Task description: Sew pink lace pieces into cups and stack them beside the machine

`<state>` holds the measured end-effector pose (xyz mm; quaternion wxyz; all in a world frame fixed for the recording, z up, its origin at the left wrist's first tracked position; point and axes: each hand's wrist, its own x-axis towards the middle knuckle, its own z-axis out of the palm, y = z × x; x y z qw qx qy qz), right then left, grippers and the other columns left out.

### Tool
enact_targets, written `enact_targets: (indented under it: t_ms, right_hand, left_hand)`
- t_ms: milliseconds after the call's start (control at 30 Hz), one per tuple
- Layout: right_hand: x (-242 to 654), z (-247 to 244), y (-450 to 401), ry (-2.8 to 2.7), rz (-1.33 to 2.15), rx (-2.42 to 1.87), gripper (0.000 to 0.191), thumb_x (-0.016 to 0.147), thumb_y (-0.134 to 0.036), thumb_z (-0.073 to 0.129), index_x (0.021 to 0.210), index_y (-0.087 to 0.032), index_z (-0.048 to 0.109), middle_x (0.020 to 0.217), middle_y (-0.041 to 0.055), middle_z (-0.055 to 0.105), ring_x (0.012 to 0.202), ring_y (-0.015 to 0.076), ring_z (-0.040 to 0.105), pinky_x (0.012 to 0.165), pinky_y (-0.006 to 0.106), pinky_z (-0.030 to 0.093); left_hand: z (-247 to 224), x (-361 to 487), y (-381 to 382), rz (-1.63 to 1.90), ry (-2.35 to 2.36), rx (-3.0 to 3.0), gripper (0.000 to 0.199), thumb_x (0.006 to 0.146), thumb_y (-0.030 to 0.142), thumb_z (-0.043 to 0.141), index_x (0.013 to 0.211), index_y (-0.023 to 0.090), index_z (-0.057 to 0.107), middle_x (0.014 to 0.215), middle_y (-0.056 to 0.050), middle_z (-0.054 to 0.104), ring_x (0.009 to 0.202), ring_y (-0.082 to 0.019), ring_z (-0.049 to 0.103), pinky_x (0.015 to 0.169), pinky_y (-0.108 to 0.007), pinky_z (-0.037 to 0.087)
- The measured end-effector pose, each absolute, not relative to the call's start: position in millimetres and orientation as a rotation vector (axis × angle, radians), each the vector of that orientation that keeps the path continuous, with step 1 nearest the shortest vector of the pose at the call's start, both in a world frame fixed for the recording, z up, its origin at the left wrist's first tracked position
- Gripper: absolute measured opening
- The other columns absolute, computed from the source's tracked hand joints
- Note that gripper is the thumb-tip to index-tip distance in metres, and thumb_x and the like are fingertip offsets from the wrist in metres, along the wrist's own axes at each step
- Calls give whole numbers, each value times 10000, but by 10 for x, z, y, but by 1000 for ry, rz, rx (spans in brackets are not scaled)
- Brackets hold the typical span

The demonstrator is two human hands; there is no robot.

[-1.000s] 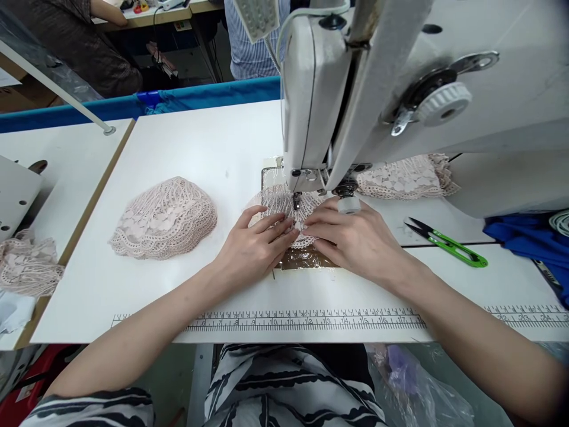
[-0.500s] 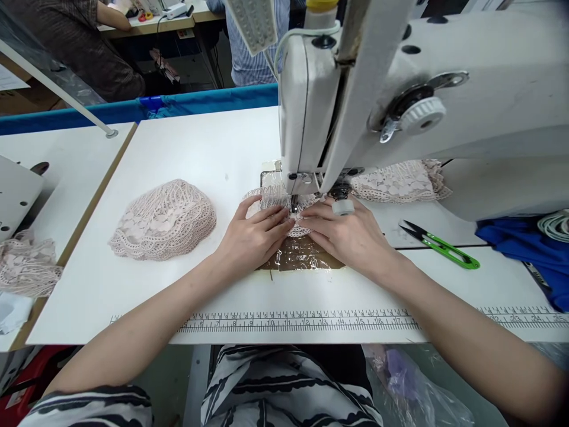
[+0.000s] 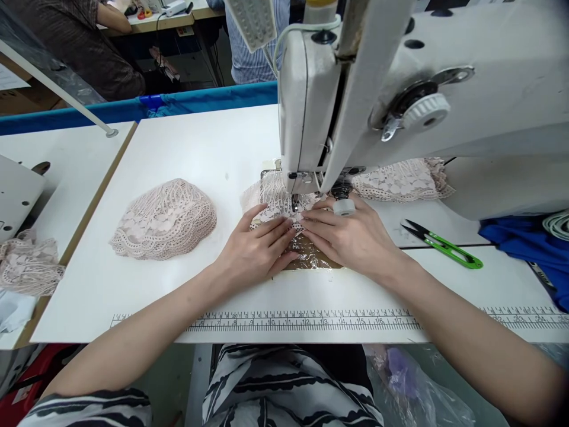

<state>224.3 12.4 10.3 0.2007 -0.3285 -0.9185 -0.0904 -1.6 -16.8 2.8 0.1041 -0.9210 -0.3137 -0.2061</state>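
A piece of pale pink lace (image 3: 276,193) lies under the presser foot (image 3: 294,203) of a white sewing machine (image 3: 306,112). My left hand (image 3: 262,240) is open, its fingers stretched over the lace's near left edge and the thumb apart. From the other side my right hand (image 3: 342,231) lies open, fingers extended on the lace close to the foot. Part of its fingers is behind a white knob (image 3: 344,207). The fingertips of both hands almost meet in front of the needle area. Below them shows a brown, tape-covered plate (image 3: 311,256).
Left on the table rests a lace pile (image 3: 164,219); more lace (image 3: 402,179) lies behind my right hand. Green-handled thread snips (image 3: 442,243) and blue cloth (image 3: 511,243) are at the right. A printed ruler (image 3: 284,321) runs along the front edge. Other people sit beyond the blue cloth barrier (image 3: 213,99).
My left hand has shifted slightly toward me, its thumb spreading away, and more lace shows left of the foot. My right hand stays nearly in place beside the foot.
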Motion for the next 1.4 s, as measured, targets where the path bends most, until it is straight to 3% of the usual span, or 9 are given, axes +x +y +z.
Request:
enact_targets:
  t_ms: [567, 933, 1067, 1400]
  right_hand:
    - [2234, 88, 133, -2615, -362, -1030, 266, 1012, -275, 504, 1082, -186, 746, 1041, 9, 780, 1063, 249, 646, 1060, 425, 379]
    - [2241, 50, 178, -2626, -305, -1046, 319, 1010, -275, 500, 1232, -146, 689, 1050, 76, 776, 1093, 268, 643, 1057, 469, 398]
    - [2234, 56, 181, -2640, -310, -1071, 330, 1009, -279, 493, 1225, -131, 695, 1110, 105, 758, 1134, 279, 625, 1052, 477, 408]
    - [2227, 9, 225, -2585, -352, -1067, 322, 1019, -274, 465, 1244, -175, 674, 1250, 75, 709, 1150, 282, 620, 1034, 491, 419]
  left_hand:
    - [-9, -39, -81, -615, -985, -2715, 304, 1008, 309, 527, 1205, 130, 674, 1188, -99, 731, 1150, -226, 681, 1183, -516, 344]
    - [-22, -57, -17, -630, -1087, -2768, 321, 1020, 316, 508, 1274, 173, 641, 1264, -92, 689, 1206, -242, 653, 1194, -563, 305]
    - [-40, -58, 17, -636, -1089, -2752, 315, 1023, 325, 504, 1257, 176, 652, 1264, -91, 689, 1199, -243, 657, 1191, -562, 310]
    - [-60, -52, 54, -605, -1081, -2725, 353, 1031, 350, 486, 1269, 136, 635, 1267, -114, 686, 1209, -243, 650, 1181, -568, 320]
